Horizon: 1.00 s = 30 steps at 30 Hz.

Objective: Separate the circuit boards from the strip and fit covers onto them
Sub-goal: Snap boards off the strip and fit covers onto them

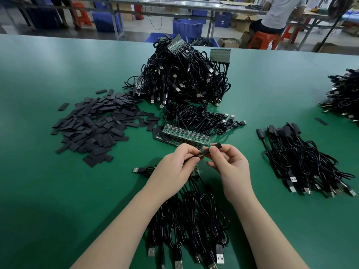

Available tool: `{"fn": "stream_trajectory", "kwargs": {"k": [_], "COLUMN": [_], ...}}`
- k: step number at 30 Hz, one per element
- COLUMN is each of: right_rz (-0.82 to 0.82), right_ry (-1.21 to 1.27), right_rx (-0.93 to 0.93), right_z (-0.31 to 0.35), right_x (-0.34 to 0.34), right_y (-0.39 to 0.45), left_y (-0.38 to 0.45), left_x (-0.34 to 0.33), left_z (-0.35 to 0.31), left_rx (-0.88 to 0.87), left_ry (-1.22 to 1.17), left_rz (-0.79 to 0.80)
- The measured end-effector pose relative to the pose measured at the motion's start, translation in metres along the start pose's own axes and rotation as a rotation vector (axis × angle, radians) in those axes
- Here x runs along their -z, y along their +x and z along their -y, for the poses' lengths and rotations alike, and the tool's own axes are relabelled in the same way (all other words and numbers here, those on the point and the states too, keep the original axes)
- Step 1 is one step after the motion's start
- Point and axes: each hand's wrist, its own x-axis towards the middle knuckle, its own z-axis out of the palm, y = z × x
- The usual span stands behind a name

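Observation:
My left hand [175, 166] pinches a small circuit board with its black cable at the centre of the table. My right hand [231, 167] pinches a black cover sleeve [210, 149], whose lower end meets the board at my left fingertips. The board itself is mostly hidden by my fingers. Just beyond my hands lies a strip of green circuit boards [185, 135] with cables attached. Under my forearms spreads a bundle of black USB cables [191, 220] joined to more boards.
A heap of loose black covers [95, 125] lies at the left. A big tangle of cabled strips [184, 74] rises at the back. Covered cables [303, 162] are piled at the right, and more cables [343, 94] at the far right edge. A seated person [279, 14] works at another bench.

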Motion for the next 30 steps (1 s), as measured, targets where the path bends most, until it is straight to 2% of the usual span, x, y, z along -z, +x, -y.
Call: {"fn": "stream_trajectory", "kwargs": {"k": [8, 14, 18, 24, 30], "right_rz": [0.025, -0.007, 0.025, 0.037, -0.036], "right_ry": [0.076, 0.144, 0.101, 0.065, 0.049], "right_rx": [-0.06, -0.071, -0.086, -0.081, -0.043], "right_z": [-0.0005, -0.0008, -0.0009, -0.0014, -0.0044], "right_x": [-0.0027, -0.0041, -0.0037, -0.0032, -0.0042], "right_y": [-0.0025, -0.0023, -0.0036, -0.0019, -0.0022], "left_y": [-0.0015, -0.0011, -0.0019, -0.0011, -0.0004], "left_x": [-0.0043, -0.0089, -0.0093, -0.0092, -0.0103], "left_z": [-0.0002, 0.0007, 0.0012, 0.0022, 0.0022], "left_rx": [-0.118, -0.019, 0.008, -0.009, -0.045], "left_ry": [0.078, -0.008, -0.021, -0.006, 0.027], "left_rz": [-0.248, -0.27, -0.285, -0.293, -0.295]}}
